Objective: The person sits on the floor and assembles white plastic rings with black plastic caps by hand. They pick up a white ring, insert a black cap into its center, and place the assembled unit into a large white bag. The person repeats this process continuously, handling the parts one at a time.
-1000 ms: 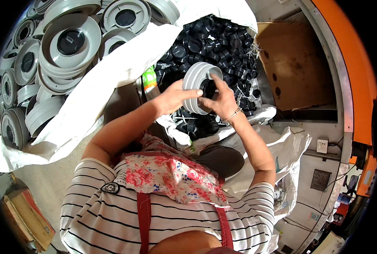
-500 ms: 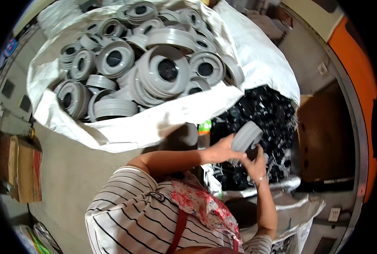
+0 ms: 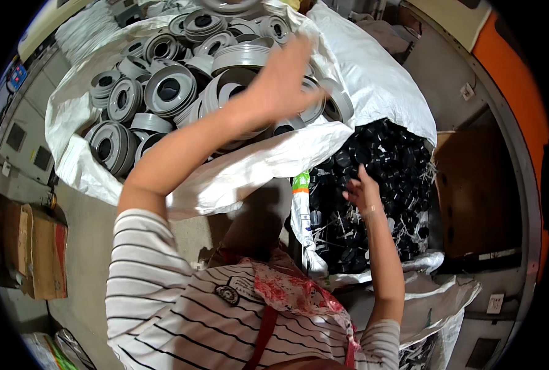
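My left hand [image 3: 286, 77] is raised over the big white sack [image 3: 256, 166] of grey plastic ring-shaped parts [image 3: 169, 89]. It is smeared by motion, but its thumb and fingers look apart and nothing shows in them. Beyond it, one grey ring part [image 3: 230, 5] is cut off by the upper edge of the view. My right hand [image 3: 365, 192] hovers low over a white sack [image 3: 314, 262] heaped with small black plastic caps [image 3: 385, 160]. Its fingers are apart, with no object visible in them. Many grey parts have a black round centre.
Thin whitish plastic scraps [image 3: 342, 231] lie among the caps. A full white sack [image 3: 370, 74] stands behind them. On the right are a brown board [image 3: 471, 191] and an orange panel [image 3: 512, 92]. Cardboard boxes [image 3: 43, 253] stand at the left. Another opened sack [image 3: 434, 302] is near my right forearm.
The grey ring part both hands held over the black caps is out of them. My left hand has swung up and left over the grey parts; my right stays over the caps.
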`<control>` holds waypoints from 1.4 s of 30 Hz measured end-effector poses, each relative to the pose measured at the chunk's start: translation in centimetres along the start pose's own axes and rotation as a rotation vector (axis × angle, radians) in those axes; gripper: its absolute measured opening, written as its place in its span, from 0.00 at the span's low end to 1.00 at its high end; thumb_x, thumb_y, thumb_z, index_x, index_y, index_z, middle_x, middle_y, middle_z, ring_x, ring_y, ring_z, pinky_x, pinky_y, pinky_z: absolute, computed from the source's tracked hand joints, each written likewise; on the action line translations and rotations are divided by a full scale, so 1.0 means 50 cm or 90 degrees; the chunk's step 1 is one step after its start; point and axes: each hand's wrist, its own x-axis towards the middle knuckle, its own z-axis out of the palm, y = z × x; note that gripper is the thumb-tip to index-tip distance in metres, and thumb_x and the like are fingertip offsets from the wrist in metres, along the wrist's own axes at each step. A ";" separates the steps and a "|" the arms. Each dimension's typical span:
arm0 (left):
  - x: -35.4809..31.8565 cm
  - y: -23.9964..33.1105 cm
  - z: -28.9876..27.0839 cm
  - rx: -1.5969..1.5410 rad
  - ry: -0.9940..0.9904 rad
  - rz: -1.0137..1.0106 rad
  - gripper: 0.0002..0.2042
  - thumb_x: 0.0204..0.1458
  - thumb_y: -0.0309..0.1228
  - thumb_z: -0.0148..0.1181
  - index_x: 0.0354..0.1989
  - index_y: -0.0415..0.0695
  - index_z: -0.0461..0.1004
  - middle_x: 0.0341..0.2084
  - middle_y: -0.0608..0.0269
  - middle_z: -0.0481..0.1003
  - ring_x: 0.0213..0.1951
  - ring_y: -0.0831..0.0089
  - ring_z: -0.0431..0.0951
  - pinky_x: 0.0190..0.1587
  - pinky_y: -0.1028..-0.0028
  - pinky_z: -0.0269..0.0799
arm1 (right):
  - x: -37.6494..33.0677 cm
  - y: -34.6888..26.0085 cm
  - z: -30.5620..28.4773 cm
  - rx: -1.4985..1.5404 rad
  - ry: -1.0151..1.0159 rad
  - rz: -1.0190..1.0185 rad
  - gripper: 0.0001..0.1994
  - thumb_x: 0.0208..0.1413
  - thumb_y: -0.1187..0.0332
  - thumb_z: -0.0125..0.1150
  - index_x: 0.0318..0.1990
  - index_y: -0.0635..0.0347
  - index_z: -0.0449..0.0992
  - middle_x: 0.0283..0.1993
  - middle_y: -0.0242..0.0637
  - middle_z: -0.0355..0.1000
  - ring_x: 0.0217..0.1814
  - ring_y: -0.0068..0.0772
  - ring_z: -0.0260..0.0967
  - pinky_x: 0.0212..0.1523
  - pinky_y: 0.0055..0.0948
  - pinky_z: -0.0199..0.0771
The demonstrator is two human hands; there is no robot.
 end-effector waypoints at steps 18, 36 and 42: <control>-0.093 -0.448 -0.113 0.589 -0.419 -0.123 0.29 0.46 0.57 0.54 0.56 0.59 0.71 0.69 0.59 0.43 0.65 0.47 0.51 0.60 0.32 0.34 | 0.033 -0.280 0.466 -0.092 -0.091 -0.427 0.12 0.37 0.75 0.57 0.31 0.75 0.73 0.24 0.38 0.70 0.25 0.29 0.68 0.25 0.29 0.68; -0.207 -0.490 -0.337 0.281 -0.537 -0.267 0.27 0.41 0.46 0.57 0.52 0.47 0.72 0.60 0.63 0.63 0.59 0.62 0.66 0.63 0.42 0.39 | 0.008 -0.105 0.180 -0.056 -0.052 -0.241 0.21 0.59 0.52 0.53 0.20 0.56 0.66 0.13 0.32 0.62 0.10 0.26 0.58 0.12 0.27 0.61; -0.303 -0.393 -0.285 0.653 -0.382 -0.219 0.35 0.46 0.37 0.57 0.66 0.68 0.52 0.69 0.66 0.41 0.68 0.50 0.41 0.60 0.33 0.36 | -0.033 0.113 -0.089 -0.111 0.071 -0.139 0.17 0.55 0.61 0.58 0.17 0.53 0.64 0.12 0.30 0.58 0.09 0.26 0.56 0.11 0.27 0.54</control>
